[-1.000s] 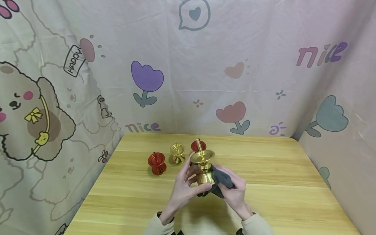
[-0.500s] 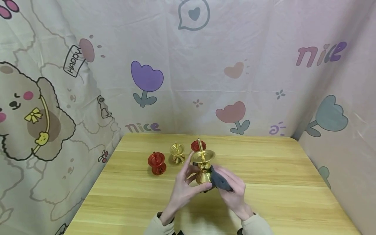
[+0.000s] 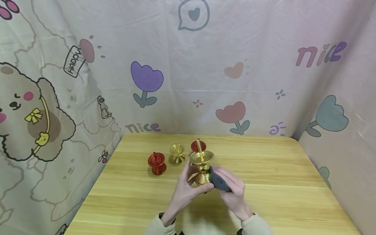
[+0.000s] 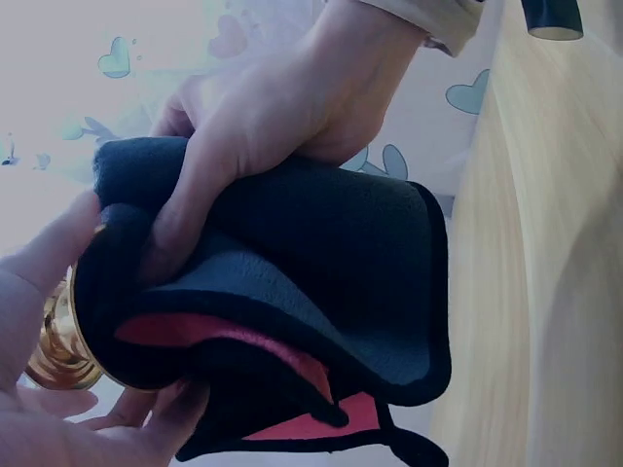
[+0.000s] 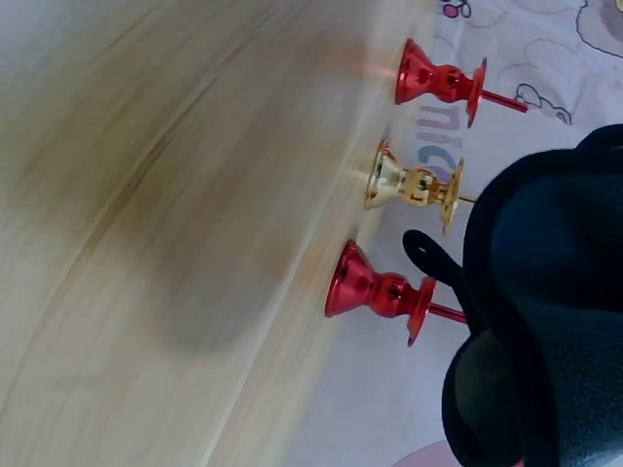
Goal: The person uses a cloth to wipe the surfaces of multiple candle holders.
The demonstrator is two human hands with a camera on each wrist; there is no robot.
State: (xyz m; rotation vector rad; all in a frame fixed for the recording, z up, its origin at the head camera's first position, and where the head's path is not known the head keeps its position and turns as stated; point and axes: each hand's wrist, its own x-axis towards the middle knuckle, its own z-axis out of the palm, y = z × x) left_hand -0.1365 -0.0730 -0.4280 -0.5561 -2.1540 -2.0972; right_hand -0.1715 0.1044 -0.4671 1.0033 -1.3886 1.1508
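Note:
My left hand (image 3: 192, 179) grips a tall gold candle holder (image 3: 201, 167) by its bell-shaped base and holds it upright just above the wooden table (image 3: 273, 169). My right hand (image 3: 232, 189) clutches a folded dark cloth (image 3: 218, 180) and presses it against the right side of that base. In the left wrist view the right hand (image 4: 292, 97) is curled round the dark cloth (image 4: 311, 263), which shows a red lining. There the gold candle holder (image 4: 54, 350) peeks out at the left, beside my left hand's fingers (image 4: 39, 428).
Beyond the hands stand a red holder (image 3: 157, 164), a small gold holder (image 3: 177, 153) and another red holder (image 3: 197, 146). The right wrist view shows the same red holder (image 5: 438, 80), gold holder (image 5: 414, 183) and red holder (image 5: 384, 292) in a row. Printed fabric walls (image 3: 235, 65) enclose the table.
The cloth in my right hand has slid a little up and in against the gold holder's base. The holder has shifted slightly left in my left hand's grip.

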